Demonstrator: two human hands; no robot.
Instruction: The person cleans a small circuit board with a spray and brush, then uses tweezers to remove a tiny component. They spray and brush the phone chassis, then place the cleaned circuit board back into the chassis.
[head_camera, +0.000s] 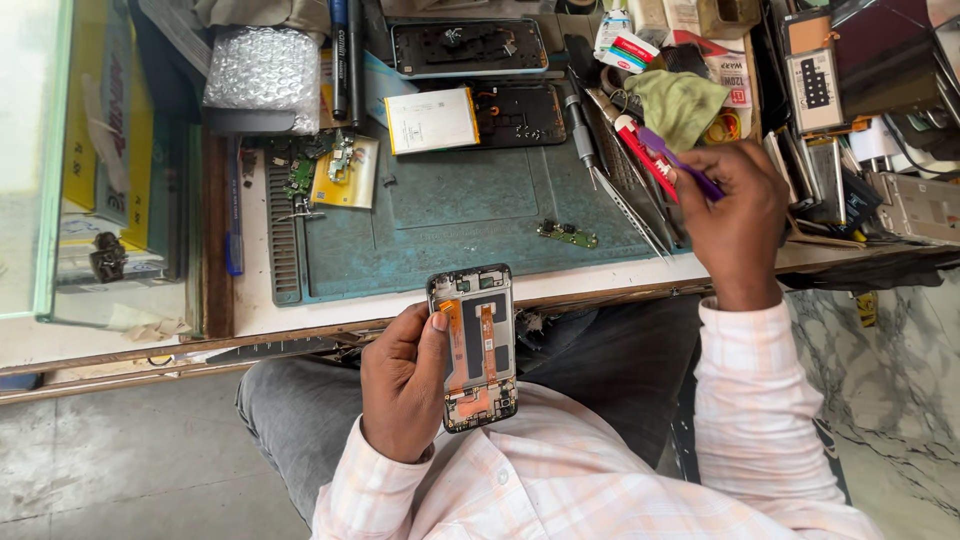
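Fingers: on our left hand they curl around the edge of an opened phone, thumb pressed on its left rim; most fingers are hidden behind it.
Opened phone: we hold it face-down over our lap, just below the table edge; orange ribbon cables run down its exposed inside, and its small parts are too fine for us to make out.
Right hand: our right hand is closed around a purple tool near the bench's right side; only the tool's upper end shows, the rest is buried in the fist.
Tweezers: a pair of tweezers lies on the mat just left of that hand.
Mat: a green work mat carries a small circuit board, well apart from the phone.
Behind: a second phone frame with a white battery lies at the mat's top edge.
Cloth: a green cloth sits above our right hand.
Right edge: stacked parts there are cut off and too cluttered for us to tell apart.
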